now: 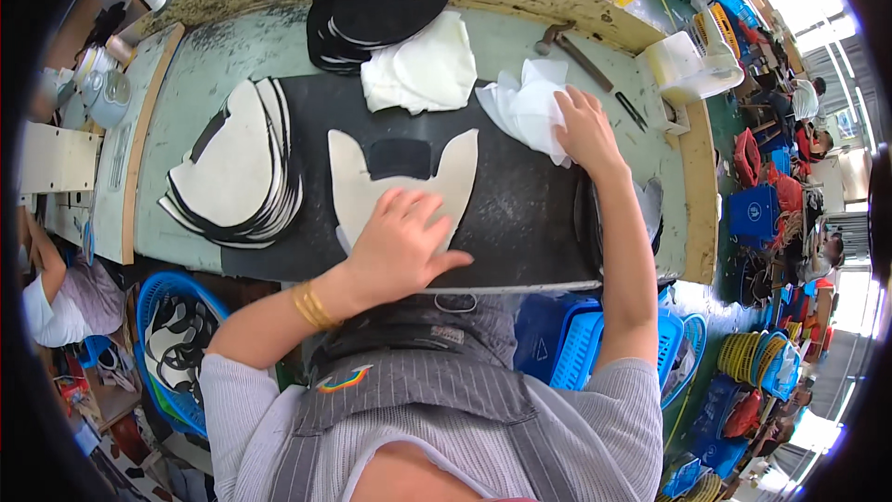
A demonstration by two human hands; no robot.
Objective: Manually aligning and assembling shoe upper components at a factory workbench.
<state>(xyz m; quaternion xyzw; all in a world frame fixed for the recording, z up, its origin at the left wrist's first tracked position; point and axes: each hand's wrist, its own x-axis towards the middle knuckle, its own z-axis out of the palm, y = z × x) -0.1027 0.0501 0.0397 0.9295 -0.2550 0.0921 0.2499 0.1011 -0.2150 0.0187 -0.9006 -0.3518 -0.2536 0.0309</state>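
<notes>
Toward the right edge of the bench (pixel 701 195), your right hand (pixel 587 135) touches thin white sheets (pixel 530 110), grip unclear: likely light, slippery, best pinched edgewise; your left hand (pixel 395 246) spreads, unclenched, over the U-shaped cream panel (pixel 370 188).

No wording is legible. Right of the workbench (pixel 223 56), a blue bin (pixel 751 227) bears a round white emblem (pixel 754 210); at the workbench's near side, dark clothing (pixel 386 339) carries a small label (pixel 448 334), too blurred to read.
</notes>
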